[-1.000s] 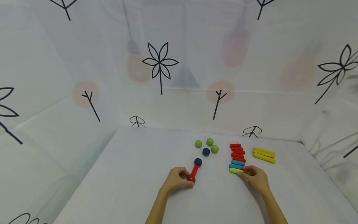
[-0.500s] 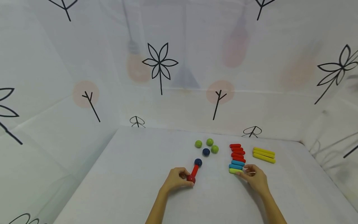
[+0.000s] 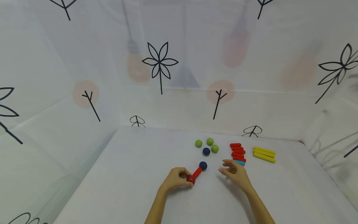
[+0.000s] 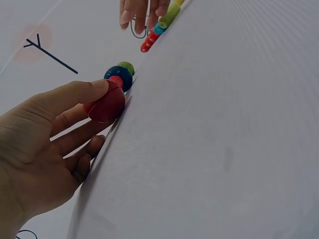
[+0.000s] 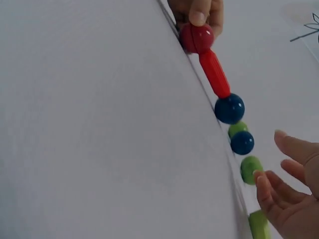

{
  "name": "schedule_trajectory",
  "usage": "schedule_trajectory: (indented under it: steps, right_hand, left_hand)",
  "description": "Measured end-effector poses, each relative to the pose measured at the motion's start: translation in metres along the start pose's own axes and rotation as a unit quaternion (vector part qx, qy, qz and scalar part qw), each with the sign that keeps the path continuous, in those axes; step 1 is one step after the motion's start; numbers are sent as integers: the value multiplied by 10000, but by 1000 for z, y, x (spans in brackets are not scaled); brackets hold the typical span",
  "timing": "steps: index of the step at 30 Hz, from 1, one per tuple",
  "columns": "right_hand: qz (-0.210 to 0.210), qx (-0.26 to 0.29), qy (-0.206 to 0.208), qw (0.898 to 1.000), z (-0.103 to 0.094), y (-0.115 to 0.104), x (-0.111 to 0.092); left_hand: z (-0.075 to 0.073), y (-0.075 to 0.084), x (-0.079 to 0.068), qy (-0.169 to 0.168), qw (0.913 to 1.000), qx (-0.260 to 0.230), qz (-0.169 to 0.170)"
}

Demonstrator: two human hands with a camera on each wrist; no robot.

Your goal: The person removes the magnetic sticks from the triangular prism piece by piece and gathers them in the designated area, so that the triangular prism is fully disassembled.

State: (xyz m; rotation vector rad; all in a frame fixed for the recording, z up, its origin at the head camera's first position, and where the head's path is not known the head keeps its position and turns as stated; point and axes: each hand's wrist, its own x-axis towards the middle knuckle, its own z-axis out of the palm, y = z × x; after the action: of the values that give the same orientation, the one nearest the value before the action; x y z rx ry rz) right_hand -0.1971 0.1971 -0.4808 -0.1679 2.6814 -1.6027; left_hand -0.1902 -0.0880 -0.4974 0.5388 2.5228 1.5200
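Note:
My left hand (image 3: 175,180) pinches a dark red ball (image 3: 191,179) between thumb and fingers, low at the tabletop. A red stick (image 3: 197,172) joins that ball to a dark blue ball (image 3: 203,165), slanting away to the right. Just right of this piece, my right hand (image 3: 237,176) hovers with fingers spread apart and nothing between them. It hides much of the blue sticks (image 3: 239,162) in the head view. A lime green stick (image 4: 170,16), covered there by the right hand, shows in the left wrist view.
Several red sticks (image 3: 238,152) lie in a row behind the right hand. Yellow sticks (image 3: 264,154) are farther right. Behind the joined piece sit a loose dark blue ball (image 3: 206,151) and green balls (image 3: 215,148). A patterned white cloth (image 3: 173,105) rises at the table's back.
My right hand has left the lime green stick and moved left, holding nothing. The joined piece has swung so its blue end lies farther right; my left hand keeps the red ball.

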Motion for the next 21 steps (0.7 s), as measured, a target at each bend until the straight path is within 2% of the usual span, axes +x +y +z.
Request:
schedule_trajectory:
  steps: [3, 7, 11, 16, 21]
  right_hand:
    - [-79, 173, -530, 9984, 13, -1, 4]
    - [-337, 107, -1111, 9932, 26, -2, 7]
    - [-684, -85, -1398, 9878, 33, -5, 9]
    - [-656, -206, -1399, 9878, 40, -9, 6]
    - [-609, -763, -1018, 9900, 48, -15, 2]
  left_hand:
    - [-2, 0, 0, -177, 9998, 81, -7]
    - [-3, 2, 0, -313, 9994, 148, -14]
    - [-1, 3, -1, -140, 9995, 280, -16]
    - [4, 1, 0, 332, 9985, 417, 89]
    - [10, -1, 4, 756, 9955, 449, 344]
